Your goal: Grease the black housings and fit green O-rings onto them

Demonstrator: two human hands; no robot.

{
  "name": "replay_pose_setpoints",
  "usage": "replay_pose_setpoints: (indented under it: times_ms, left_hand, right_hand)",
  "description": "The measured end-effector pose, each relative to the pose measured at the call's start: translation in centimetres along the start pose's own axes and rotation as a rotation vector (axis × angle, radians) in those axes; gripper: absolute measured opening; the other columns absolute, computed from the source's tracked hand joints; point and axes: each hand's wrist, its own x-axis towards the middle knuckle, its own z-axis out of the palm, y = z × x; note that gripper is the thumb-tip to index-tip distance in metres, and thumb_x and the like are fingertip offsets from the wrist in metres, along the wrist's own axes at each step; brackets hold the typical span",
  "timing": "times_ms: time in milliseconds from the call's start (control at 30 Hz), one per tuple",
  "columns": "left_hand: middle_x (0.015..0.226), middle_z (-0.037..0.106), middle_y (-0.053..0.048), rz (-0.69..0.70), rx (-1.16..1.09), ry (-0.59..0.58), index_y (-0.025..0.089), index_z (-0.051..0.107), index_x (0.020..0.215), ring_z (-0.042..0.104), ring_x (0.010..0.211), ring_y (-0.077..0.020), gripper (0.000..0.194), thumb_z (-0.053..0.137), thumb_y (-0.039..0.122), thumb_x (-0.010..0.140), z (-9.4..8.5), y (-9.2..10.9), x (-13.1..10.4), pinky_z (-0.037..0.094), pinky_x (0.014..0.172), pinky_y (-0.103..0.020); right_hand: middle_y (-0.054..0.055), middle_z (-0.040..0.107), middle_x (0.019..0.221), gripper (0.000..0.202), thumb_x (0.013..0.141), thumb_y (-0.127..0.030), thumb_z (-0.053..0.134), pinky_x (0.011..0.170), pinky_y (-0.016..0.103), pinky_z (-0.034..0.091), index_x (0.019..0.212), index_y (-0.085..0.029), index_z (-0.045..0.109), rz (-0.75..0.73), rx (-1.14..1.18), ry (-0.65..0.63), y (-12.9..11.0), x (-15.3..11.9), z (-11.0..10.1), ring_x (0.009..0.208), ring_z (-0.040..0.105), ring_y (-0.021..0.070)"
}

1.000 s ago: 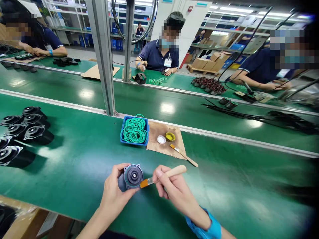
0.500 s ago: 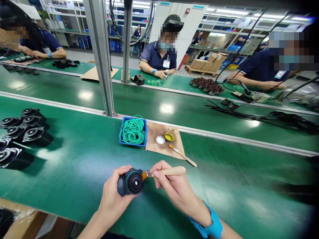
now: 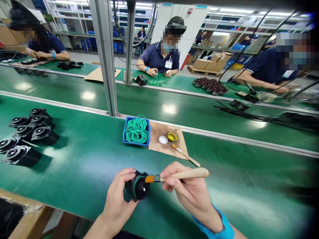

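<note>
The left hand (image 3: pixel 117 199) is closed around a black round part (image 3: pixel 139 186), which has a green ring on its front face, and holds it just above the near edge of the green bench (image 3: pixel 82 166). The right hand (image 3: pixel 188 189) grips the wooden handle of a small brush (image 3: pixel 179 175) between thumb and fingers, and the orange bristles touch the upper rim of the part. On the right wrist there is a blue band (image 3: pixel 219 227). Behind the hands, a blue tray (image 3: pixel 136 131) full of green rings stands on the bench, and just beside it lies a piece of brown cardboard (image 3: pixel 168 142) that carries a white lid (image 3: pixel 163 139), a yellow cap (image 3: pixel 171 136) and a second brush (image 3: pixel 185 155). On the left, well apart from the hands, several more black parts (image 3: pixel 27 132) lie in a group. On the far side of the line, other people in dark blue shirts sit at their own places.
</note>
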Motion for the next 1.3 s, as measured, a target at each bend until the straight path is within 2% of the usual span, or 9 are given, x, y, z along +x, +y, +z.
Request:
replay_pose_setpoints:
  times_ms: [100,300,500,633,733,800,933,1133,1300]
  left_hand:
    - [0.107,0.069,-0.012,0.069,0.074,0.054,0.019,0.054,0.108,0.069,0.102,-0.0234,0.03,0.068,0.014,0.081,-0.1,0.2,0.2,0.059,0.088,-0.038]
    - [0.108,0.067,-0.013,0.167,0.191,0.079,0.016,0.055,0.11,0.063,0.107,-0.0243,0.028,0.061,0.008,0.083,-0.3,0.4,0.1,0.054,0.093,-0.041]
    - [0.109,0.066,-0.013,0.238,0.266,0.073,0.014,0.056,0.11,0.061,0.107,-0.0246,0.029,0.054,0.003,0.083,-0.4,0.5,0.0,0.05,0.094,-0.043]
    - [0.111,0.065,-0.013,0.197,0.257,0.054,0.015,0.055,0.112,0.06,0.108,-0.025,0.033,0.053,0.002,0.082,-0.6,0.3,-0.1,0.05,0.093,-0.044]
    - [0.112,0.064,-0.012,0.169,0.246,0.049,0.016,0.053,0.114,0.059,0.108,-0.0248,0.034,0.053,0.002,0.082,-0.8,0.1,-0.2,0.05,0.092,-0.044]
    - [0.112,0.063,-0.012,0.169,0.249,0.056,0.016,0.053,0.114,0.058,0.108,-0.0249,0.033,0.054,0.003,0.083,-0.9,0.1,-0.2,0.049,0.093,-0.044]
    - [0.112,0.062,-0.012,0.187,0.248,0.075,0.015,0.054,0.112,0.057,0.109,-0.0253,0.031,0.056,0.003,0.084,-1.0,0.2,0.0,0.047,0.093,-0.044]
    - [0.113,0.06,-0.014,0.233,0.279,0.066,0.011,0.055,0.111,0.055,0.11,-0.0248,0.032,0.052,-0.003,0.082,-1.1,0.6,0.1,0.044,0.095,-0.043]
    - [0.112,0.061,-0.013,0.211,0.278,0.078,0.012,0.054,0.111,0.056,0.108,-0.0246,0.03,0.054,0.0,0.083,-1.3,0.5,0.1,0.043,0.095,-0.042]
  right_hand:
    - [0.004,0.067,0.061,0.037,0.095,-0.041,0.062,0.04,0.021,0.049,0.066,-0.019,0.071,0.027,-0.055,0.077,-0.1,-0.4,0.3,0.047,0.061,0.0123]
    - [0.0,0.061,0.05,0.042,0.097,-0.048,0.055,0.039,0.02,0.046,0.07,-0.019,0.07,0.032,-0.184,0.009,-0.9,-0.1,1.3,0.04,0.056,0.0107]
    - [0.0,0.068,0.061,0.037,0.1,-0.038,0.054,0.046,0.019,0.049,0.07,-0.02,0.065,-0.132,-0.277,-0.032,-1.2,-0.2,2.0,0.048,0.062,0.0101]
    - [0.001,0.071,0.068,0.028,0.103,-0.027,0.049,0.053,0.021,0.051,0.079,-0.02,0.062,-0.364,-0.347,-0.113,-1.3,-0.5,2.4,0.054,0.064,0.0109]
    - [0.002,0.071,0.068,0.023,0.104,-0.027,0.045,0.054,0.024,0.053,0.089,-0.02,0.061,-0.456,-0.378,-0.144,-1.6,-0.5,2.2,0.054,0.063,0.0127]
    - [0.003,0.071,0.068,0.022,0.104,-0.026,0.046,0.053,0.025,0.052,0.089,-0.02,0.061,-0.46,-0.409,-0.128,-1.8,-0.2,1.8,0.054,0.062,0.0131]
    - [0.002,0.069,0.066,0.03,0.103,-0.026,0.048,0.05,0.022,0.05,0.076,-0.02,0.061,-0.382,-0.404,-0.082,-1.7,0.7,1.4,0.053,0.063,0.0113]
    - [0.0,0.065,0.062,0.036,0.103,-0.03,0.049,0.05,0.019,0.049,0.071,-0.019,0.061,-0.271,-0.311,-0.049,-1.3,0.7,2.5,0.05,0.06,0.0083]
    - [0.0,0.068,0.067,0.027,0.104,-0.023,0.047,0.053,0.019,0.049,0.078,-0.019,0.058,-0.399,-0.316,-0.113,-1.3,0.0,3.1,0.056,0.063,0.0094]
